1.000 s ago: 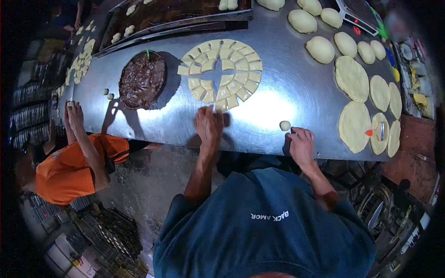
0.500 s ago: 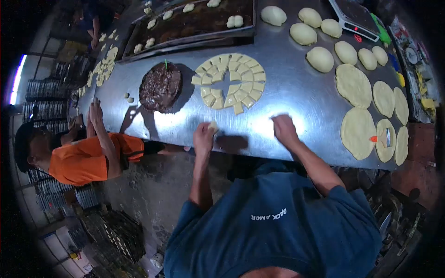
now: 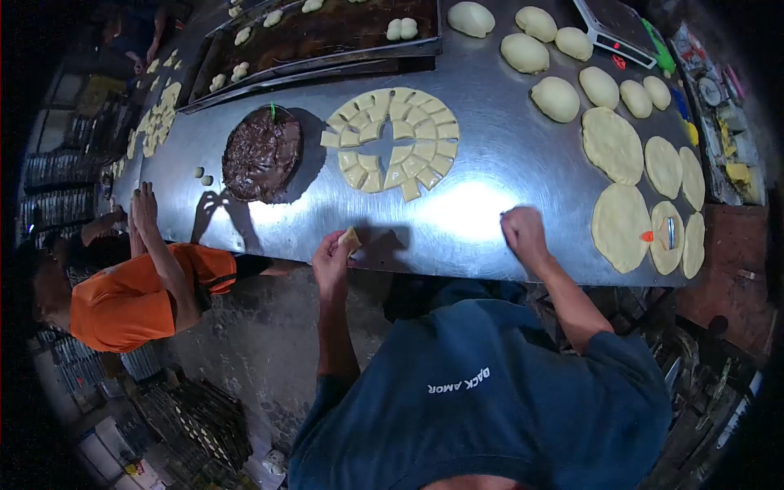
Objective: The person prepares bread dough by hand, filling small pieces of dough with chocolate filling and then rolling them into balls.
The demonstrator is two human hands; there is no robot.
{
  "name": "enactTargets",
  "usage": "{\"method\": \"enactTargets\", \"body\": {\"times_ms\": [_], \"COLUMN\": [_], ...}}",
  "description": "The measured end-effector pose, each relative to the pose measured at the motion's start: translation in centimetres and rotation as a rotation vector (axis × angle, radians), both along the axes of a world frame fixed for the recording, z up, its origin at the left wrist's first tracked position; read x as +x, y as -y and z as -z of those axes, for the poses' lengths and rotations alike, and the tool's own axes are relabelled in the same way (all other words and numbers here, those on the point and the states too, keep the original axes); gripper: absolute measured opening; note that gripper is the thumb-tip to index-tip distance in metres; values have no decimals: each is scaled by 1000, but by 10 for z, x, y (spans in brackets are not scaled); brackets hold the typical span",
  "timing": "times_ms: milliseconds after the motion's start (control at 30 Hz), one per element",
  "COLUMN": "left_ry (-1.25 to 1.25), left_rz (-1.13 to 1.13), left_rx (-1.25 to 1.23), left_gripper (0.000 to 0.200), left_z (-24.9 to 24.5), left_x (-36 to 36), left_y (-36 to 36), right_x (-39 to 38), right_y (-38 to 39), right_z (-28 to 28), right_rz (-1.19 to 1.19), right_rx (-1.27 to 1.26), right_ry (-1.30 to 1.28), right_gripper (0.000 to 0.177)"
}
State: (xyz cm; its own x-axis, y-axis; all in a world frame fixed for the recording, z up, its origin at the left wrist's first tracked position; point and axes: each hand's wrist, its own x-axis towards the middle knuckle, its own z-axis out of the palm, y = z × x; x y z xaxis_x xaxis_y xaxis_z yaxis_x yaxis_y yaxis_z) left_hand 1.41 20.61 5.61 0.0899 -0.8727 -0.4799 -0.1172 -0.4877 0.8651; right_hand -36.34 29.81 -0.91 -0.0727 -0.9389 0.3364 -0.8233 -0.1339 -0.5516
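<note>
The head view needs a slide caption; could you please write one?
Left hand holds a dough piece at a metal table, near a cut dough round.

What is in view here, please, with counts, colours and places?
Table: one, silver, centre.
Cut dough round: one, pale, middle.
Mound: one, brown, centre-left.
Small balls: two, pale, left of mound.
Loose pieces: many, pale, far left.
Trays: several, dark, far side and lower left.
Dough balls: eight, pale, far right.
Flattened dough: six, pale, right.
Metal tool: one, silver, on flattened dough.
Scale: one, white-framed, far right.
Co-workers: at least two, one orange-shirted, left.
Shirt: one, blue, bottom.
Left hand: one, holding one pale dough piece, near edge.
Right hand: one, closed, right.
</note>
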Motion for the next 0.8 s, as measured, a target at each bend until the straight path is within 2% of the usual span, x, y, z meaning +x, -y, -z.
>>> {"method": "enactTargets", "body": {"times_ms": [33,133,167,233,333,367,433,500,567,600,633,700,733,767,800], "left_ry": [-3,-103,-111,-136,-204,-203,-149,-132,-111,-224,-337,-363,-442,-573,-576], "left_rz": [1,121,143,171,45,34,215,282,350,389,427,478,485,438,452], "left_rx": [11,-41,-34,-48,-54,-52,-28,-15,-1,-52,-104,-4,4,17,-29], "left_gripper": [29,33,34,36,32,32,32,32,31,30,29,28,27,25,25], "left_z": [2,9,6,2,4,8,10,25,29,27,21,5,4,1,2], "left_x": [2,-3,-7,-8,5,8,6,-10,-36,-53,-71,-105,-120,-133,-144], "left_y": [1,9,12,28,29,29,36,37,31,25,20,14,10,3,-2], "right_x": [-1,39,58,79,60,54,49,36,25,22,27,48,58,64,70], "right_y": [17,79,76,42,10,9,25,39,44,46,48,51,50,49,46], "right_z": [-7,10,-2,-4,-25,-36,-48,-43,-32,-33,-44,-69,-84,-86,-100], "right_rz": [147,354,293,68,-40,53,275,232,59,15,9,125,128,59,40], "right_rx": [33,-123,18,-24,113,234,248,170,233,257,251,299,457,401,455], "right_ry": [-64,201,255,114,224,214,224,218,2,-120,-119,247,655,674,722], "right_gripper": [6,9,12,15,19,22,28,34,36,38,38,38,42,38,35]}}
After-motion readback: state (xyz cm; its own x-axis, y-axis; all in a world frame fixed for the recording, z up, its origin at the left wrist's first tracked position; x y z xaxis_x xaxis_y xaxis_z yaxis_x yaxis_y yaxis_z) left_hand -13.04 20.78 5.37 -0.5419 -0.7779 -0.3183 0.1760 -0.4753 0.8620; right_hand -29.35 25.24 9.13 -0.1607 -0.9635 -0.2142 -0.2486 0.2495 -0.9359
